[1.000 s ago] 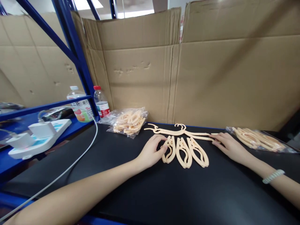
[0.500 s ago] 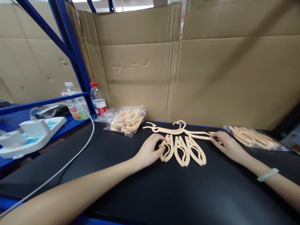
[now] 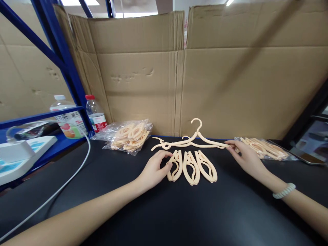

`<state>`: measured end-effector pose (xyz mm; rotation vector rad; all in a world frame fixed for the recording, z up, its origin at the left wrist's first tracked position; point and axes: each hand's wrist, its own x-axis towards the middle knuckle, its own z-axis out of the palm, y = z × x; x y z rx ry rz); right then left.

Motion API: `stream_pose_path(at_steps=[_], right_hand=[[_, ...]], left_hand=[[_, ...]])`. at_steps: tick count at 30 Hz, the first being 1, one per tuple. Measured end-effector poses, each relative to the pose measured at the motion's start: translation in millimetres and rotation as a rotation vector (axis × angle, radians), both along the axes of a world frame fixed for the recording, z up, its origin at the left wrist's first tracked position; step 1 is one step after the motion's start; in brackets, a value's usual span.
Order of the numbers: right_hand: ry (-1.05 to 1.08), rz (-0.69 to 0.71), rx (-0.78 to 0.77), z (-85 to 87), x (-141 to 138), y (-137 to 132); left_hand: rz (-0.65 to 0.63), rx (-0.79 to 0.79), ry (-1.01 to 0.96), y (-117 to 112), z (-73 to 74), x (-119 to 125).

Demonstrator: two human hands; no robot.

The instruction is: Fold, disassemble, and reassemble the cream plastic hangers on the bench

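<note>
My left hand (image 3: 153, 168) has its thumb and fingertips closed on the left edge of a folded cream plastic hanger (image 3: 180, 162). Two more folded hangers, a middle one (image 3: 186, 165) and a right one (image 3: 211, 168), lie beside it in a row on the black tabletop. Behind the row, an unfolded hanger (image 3: 208, 140) is tilted up with its hook raised, and my right hand (image 3: 245, 158) pinches its right end. Other unfolded hanger parts (image 3: 162, 146) overlap it at the left; how many is unclear.
A clear bag of folded hangers (image 3: 132, 136) lies back left, another bag (image 3: 268, 149) back right beside a phone-like dark object (image 3: 311, 157). Left are two bottles, a red-capped one (image 3: 96, 116) and a white-capped one (image 3: 67, 119), a power strip (image 3: 41, 147) and a white cable (image 3: 74, 179). Cardboard (image 3: 138, 85) stands behind.
My right hand has tilted the unfolded hanger up, so its hook now rises above the others. My left hand stays at the left folded hanger. The whole view has shifted slightly.
</note>
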<state>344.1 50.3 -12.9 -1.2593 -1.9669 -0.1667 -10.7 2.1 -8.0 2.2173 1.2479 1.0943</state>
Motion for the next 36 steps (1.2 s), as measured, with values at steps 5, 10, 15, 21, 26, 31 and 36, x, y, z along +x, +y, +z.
stream_pose_path(at_steps=[5, 10, 15, 21, 26, 31, 36], right_hand=[[-0.005, -0.012, 0.075, 9.7, -5.6, -10.3], [0.004, -0.042, 0.190, 17.0, -6.2, -17.2], [-0.058, -0.006, 0.252, 18.1, -5.1, -18.2], [-0.129, 0.078, 0.223, 14.4, -10.5, -21.1], [-0.140, 0.143, 0.217, 11.4, -17.6, -25.2], [-0.148, 0.162, 0.252, 7.0, -17.7, -23.2], [-0.290, 0.180, 0.247, 7.6, -18.3, -22.1]], left_hand=[[0.052, -0.046, -0.034, 1.2, -1.6, -1.1], [0.073, -0.142, -0.184, 5.1, -5.2, -1.8], [0.074, -0.205, -0.378, 8.6, -6.4, -0.4], [0.027, -0.189, -0.384, 4.1, -2.9, 1.2], [-0.015, -0.159, -0.265, -2.3, 1.7, 1.3], [-0.030, -0.139, -0.193, -4.4, 2.2, 2.1], [-0.038, -0.179, -0.294, -1.9, 0.1, 2.3]])
